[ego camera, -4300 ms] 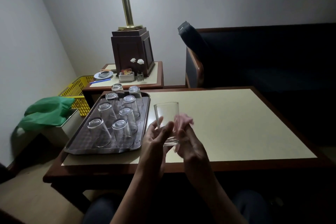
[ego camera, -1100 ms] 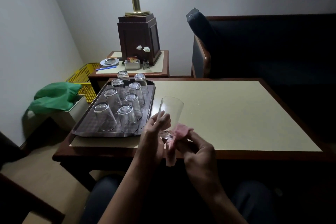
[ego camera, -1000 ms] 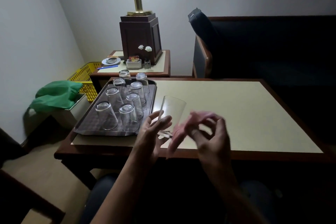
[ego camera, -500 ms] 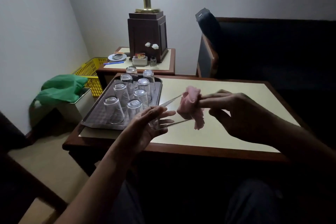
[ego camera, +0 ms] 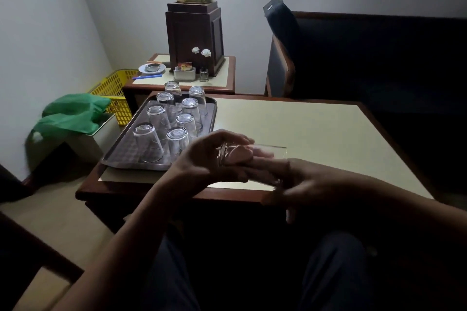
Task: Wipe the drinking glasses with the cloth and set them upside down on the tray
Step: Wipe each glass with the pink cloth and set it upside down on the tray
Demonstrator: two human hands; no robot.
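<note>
Your left grip [ego camera: 209, 159] holds the glass [ego camera: 278, 153] on its side, above the near edge of the bench [ego camera: 316, 134]. The thumb lies over the top of the thick base and the fingers curl under it, so the grip is closed round the base end. The base points left and the mouth points right, towards your other hand.

Your right grip [ego camera: 310, 184] comes in from the right with its fingers [ego camera: 262, 168] pushed in through the mouth. The pink cloth [ego camera: 237, 155] shows as a bunched patch deep inside, close to the base. The hand is blurred, so you cannot tell whether it pinches the cloth or only presses it against the wall. The thumb hangs outside the glass, below the rim.

The tray [ego camera: 121, 156] sits on the bench's left end, just beside your left grip. Eight tumblers [ego camera: 147, 142] stand upside down on it in two rows running away from you. The near right part of the tray is hidden behind your left wrist.

Past the bench is a side table [ego camera: 228, 68] with a dark wooden lamp base [ego camera: 194, 38], a saucer, a small holder and a blue pen. To the left, low down, a green bag [ego camera: 73, 113] lies against a yellow basket [ego camera: 113, 88]. A dark sofa [ego camera: 379, 58] fills the right background.
</note>
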